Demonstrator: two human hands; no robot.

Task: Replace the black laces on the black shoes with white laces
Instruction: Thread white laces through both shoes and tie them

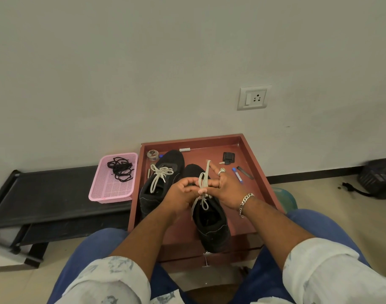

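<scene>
Two black shoes stand on a red-brown tray table (251, 150). The left shoe (159, 187) carries a white lace (161, 174) tied in a bow. The right shoe (211, 224) lies in front of me with its white lace (204, 181) being worked over its tongue. My left hand (183, 191) pinches a loop of that lace. My right hand (227, 187) holds the other strand, which runs up over its fingers. The black laces (120, 168) lie bundled in a pink basket (113, 194) to the left.
On the tray behind the shoes lie a tape roll (153, 155), a black key fob with a key (228, 157), a blue pen (237, 175) and a black strip (244, 172). A low black bench (45, 200) holds the basket. A black bag (378, 178) sits at the right wall.
</scene>
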